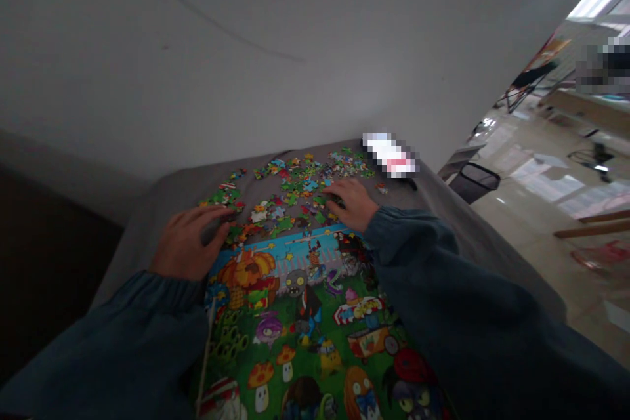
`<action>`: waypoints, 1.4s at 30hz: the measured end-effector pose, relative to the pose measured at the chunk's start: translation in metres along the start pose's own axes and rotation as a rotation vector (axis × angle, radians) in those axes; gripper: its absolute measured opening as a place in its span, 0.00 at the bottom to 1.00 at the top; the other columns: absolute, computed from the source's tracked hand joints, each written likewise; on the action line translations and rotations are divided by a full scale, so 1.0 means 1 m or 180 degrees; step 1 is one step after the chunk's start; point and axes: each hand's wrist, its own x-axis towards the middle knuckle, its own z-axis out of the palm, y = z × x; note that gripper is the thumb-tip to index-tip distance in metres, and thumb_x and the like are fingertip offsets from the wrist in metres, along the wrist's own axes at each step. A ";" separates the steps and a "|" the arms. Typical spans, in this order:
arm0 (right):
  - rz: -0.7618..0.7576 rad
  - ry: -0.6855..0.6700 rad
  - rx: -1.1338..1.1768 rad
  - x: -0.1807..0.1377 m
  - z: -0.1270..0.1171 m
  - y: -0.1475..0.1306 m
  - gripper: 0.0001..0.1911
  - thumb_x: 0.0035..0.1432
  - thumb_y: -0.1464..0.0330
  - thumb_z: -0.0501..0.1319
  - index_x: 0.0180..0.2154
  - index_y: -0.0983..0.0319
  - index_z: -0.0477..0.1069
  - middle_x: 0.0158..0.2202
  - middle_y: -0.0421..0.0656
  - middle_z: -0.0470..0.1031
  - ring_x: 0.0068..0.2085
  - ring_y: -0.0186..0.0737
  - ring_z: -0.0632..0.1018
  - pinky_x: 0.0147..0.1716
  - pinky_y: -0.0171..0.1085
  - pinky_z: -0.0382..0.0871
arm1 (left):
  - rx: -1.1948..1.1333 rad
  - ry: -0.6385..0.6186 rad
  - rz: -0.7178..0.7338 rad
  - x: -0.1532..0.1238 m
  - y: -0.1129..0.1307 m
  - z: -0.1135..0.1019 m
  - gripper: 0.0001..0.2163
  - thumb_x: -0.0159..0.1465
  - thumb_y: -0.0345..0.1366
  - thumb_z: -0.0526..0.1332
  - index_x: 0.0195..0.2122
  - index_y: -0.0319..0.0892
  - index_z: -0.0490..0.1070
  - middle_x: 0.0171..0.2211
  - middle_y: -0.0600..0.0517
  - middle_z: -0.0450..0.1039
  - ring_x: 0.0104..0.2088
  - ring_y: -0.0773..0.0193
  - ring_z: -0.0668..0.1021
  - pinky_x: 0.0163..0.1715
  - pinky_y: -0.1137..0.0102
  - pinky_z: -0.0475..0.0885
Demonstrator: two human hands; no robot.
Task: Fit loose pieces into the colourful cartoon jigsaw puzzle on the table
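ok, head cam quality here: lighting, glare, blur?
Head view: dim and underexposed over the table; loose puzzle pieces soft and hard to resolve; strong wide-angle warp at the edges; bright glare on the glossy floor at right; left hand and right hand slightly soft.

A grey table point(147, 200) stands against a pale wall. On it lies a colourful cartoon puzzle picture point(305, 328), running from the centre toward 6 o'clock. Beyond its far edge, toward 12 o'clock, loose puzzle pieces point(290, 190) are scattered. The left hand point(189, 243) lies flat, fingers spread, at 9 o'clock of the pile, touching pieces at the picture's corner. The right hand point(352, 203) rests palm-down on pieces at 3 o'clock. A black wire bin point(475, 182) stands on the floor at 2 o'clock.
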 end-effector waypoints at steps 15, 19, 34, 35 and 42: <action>-0.0003 -0.0137 -0.0367 0.040 0.015 -0.016 0.16 0.63 0.58 0.65 0.49 0.57 0.80 0.56 0.50 0.73 0.59 0.57 0.67 0.56 0.55 0.63 | -0.0029 0.0065 0.0158 -0.002 0.000 0.005 0.16 0.67 0.44 0.54 0.47 0.48 0.78 0.52 0.44 0.78 0.55 0.47 0.77 0.59 0.49 0.67; 0.0055 0.0079 -0.0018 0.033 0.011 -0.007 0.10 0.59 0.66 0.68 0.43 0.61 0.80 0.47 0.49 0.79 0.55 0.52 0.72 0.57 0.52 0.64 | -0.0068 0.0133 0.0097 -0.003 0.009 0.002 0.16 0.67 0.44 0.53 0.46 0.48 0.79 0.51 0.45 0.79 0.54 0.48 0.77 0.59 0.50 0.67; -0.0186 0.0161 0.0564 0.036 0.010 0.001 0.12 0.55 0.76 0.64 0.43 0.64 0.79 0.38 0.46 0.83 0.42 0.45 0.80 0.49 0.46 0.71 | -0.0147 -0.0056 0.0148 -0.002 0.017 -0.008 0.19 0.68 0.45 0.52 0.46 0.44 0.80 0.50 0.43 0.80 0.54 0.50 0.78 0.58 0.53 0.68; -0.0177 0.0188 0.0535 0.034 0.004 -0.001 0.12 0.55 0.77 0.63 0.41 0.63 0.79 0.38 0.46 0.83 0.41 0.44 0.80 0.48 0.45 0.72 | -0.0176 -0.0076 0.0160 -0.002 0.018 -0.010 0.19 0.68 0.45 0.51 0.46 0.43 0.80 0.50 0.43 0.80 0.54 0.50 0.78 0.58 0.53 0.68; -0.1203 0.0519 0.0073 -0.010 -0.024 -0.065 0.11 0.65 0.72 0.58 0.45 0.59 0.77 0.42 0.44 0.81 0.38 0.39 0.79 0.42 0.40 0.73 | -0.0501 -0.0900 0.0500 -0.008 0.013 -0.016 0.21 0.66 0.52 0.56 0.53 0.50 0.78 0.55 0.46 0.77 0.59 0.49 0.74 0.62 0.51 0.64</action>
